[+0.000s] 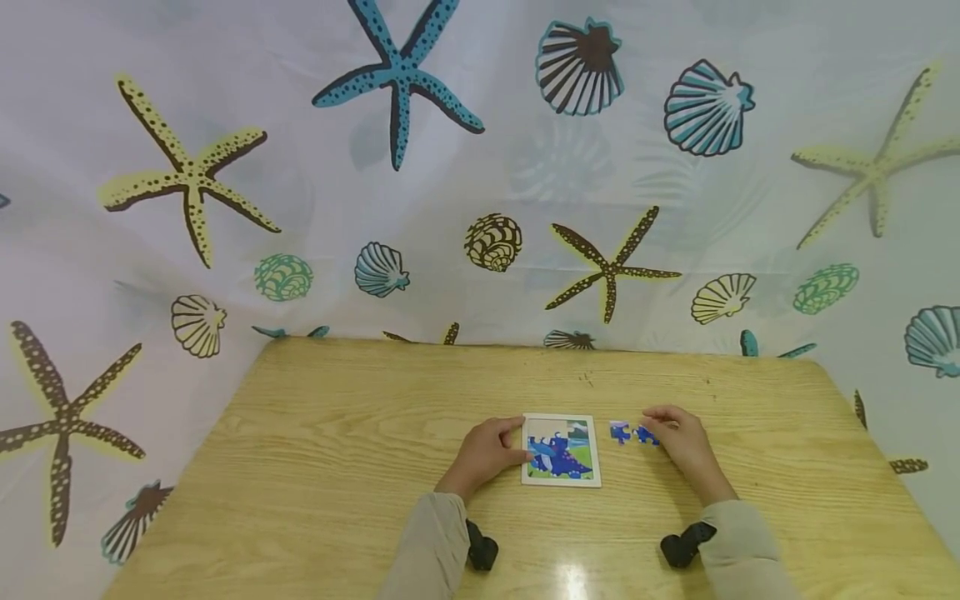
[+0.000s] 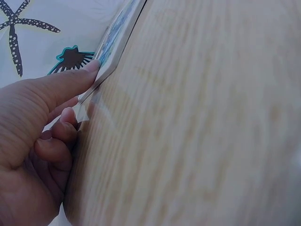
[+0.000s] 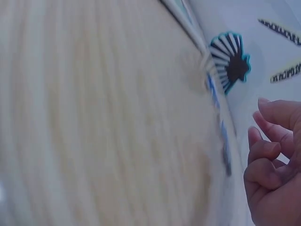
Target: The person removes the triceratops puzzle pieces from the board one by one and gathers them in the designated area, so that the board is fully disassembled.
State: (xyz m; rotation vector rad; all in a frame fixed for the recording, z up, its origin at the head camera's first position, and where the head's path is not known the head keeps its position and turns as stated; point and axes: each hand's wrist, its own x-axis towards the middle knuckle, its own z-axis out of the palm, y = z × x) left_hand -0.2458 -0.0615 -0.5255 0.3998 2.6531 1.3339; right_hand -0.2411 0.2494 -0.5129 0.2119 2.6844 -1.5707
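Note:
A square jigsaw puzzle in a white-rimmed tray [image 1: 595,458] lies on the table, showing a blue dinosaur picture with a bare patch at its upper left. My left hand [image 1: 483,454] grips the tray's left edge; in the left wrist view the thumb [image 2: 75,84] lies on the rim. Right of the tray are two loose blue puzzle pieces, one nearer the tray [image 1: 619,432] and the other piece [image 1: 643,434] beside my right hand [image 1: 686,442]. In the right wrist view that hand hovers with thumb and forefinger apart, nothing visible between them.
The wooden table [image 1: 337,442] stretches widely around the tray. Behind it hangs a white curtain [image 1: 442,192] printed with starfish and shells. A black wrist device [image 1: 482,548] sits at the left cuff, and another black device [image 1: 684,546] at the right cuff.

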